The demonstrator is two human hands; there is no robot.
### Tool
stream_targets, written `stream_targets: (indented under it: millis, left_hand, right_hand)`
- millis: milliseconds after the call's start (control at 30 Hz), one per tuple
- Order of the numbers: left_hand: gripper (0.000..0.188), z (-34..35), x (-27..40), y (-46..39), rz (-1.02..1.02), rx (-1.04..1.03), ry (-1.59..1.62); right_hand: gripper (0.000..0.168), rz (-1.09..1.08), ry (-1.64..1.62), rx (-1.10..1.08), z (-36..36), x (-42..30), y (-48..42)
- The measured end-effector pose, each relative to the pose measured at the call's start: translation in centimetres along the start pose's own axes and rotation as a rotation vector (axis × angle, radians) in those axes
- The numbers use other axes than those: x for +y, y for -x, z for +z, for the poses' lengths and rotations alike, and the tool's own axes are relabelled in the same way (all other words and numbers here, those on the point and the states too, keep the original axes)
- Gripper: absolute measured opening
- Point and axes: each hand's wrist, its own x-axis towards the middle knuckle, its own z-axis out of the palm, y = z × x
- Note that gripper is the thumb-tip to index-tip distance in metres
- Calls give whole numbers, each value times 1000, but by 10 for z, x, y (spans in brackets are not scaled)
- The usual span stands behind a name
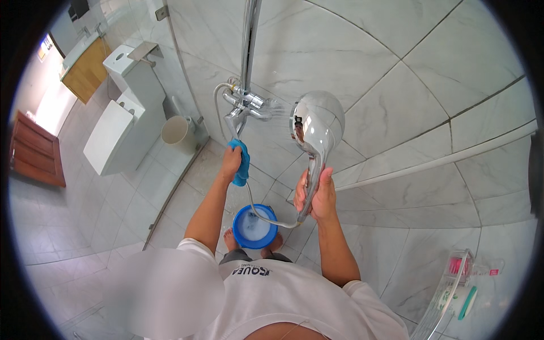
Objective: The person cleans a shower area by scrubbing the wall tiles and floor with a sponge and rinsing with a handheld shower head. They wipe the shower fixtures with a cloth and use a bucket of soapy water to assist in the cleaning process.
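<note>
My right hand [321, 195] grips the handle of a chrome handheld shower head [321, 121], whose water sprays left onto a chrome shower mixer tap [250, 104] on the tiled wall. Just below the mixer, my left hand [231, 160] holds a blue cloth [241, 168] against its lower lever or spout; I cannot tell which. From the base of the handle, the flexible hose [276, 222] curves over a blue bucket [255, 242] of soapy water, which stands on the floor between my feet.
A glass panel with a metal floor edge [170, 199] runs at the left. Beyond it are a white toilet [112, 131], a beige waste bin [176, 131] and a wooden door [36, 148]. A vertical chrome pipe [250, 42] rises above the mixer. A wire shelf [444, 297] holds toiletries at the lower right.
</note>
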Motion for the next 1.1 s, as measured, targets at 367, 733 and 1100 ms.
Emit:
stream_targets:
  millis: [367, 733, 1100]
  left_hand:
    - [19, 20, -77, -65, 798, 483, -617]
    - [29, 5, -116, -172, 436, 283, -210]
    - [19, 21, -109, -140, 48, 287, 431]
  right_hand:
    - [71, 72, 124, -3, -24, 50, -3]
    - [67, 145, -53, -173, -34, 107, -25]
    - [70, 127, -147, -75, -54, 163, -45]
